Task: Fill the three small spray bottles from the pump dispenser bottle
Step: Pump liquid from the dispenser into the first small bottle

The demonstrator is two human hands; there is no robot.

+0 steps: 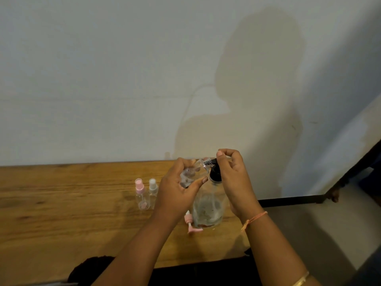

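Held btl: small clear spray bottle point(192, 172) is grasped round the body by left grip point(177, 188), tilted, open neck set at the nozzle.
Right grip point(233, 178): fingers are curled on the black pump head point(214, 175).
Dispenser: pump dispenser bottle point(208, 207) stands on surface point(61, 193), near its right edge.
Handling: small btl is judged light, thin-walled, prob. slippery if wetted; best held at the body, not squeezed. Dispenser is judged heavier and steadier; pump to be pressed straight down.
Waiting: pink-capped bottle point(140, 195) & white-capped bottle point(153, 188) stand upright, side by side, left of the hands; loose pink spray head point(190, 222) lies by dispenser base.
Room: open surface to left; right & front edges near; wall behind.
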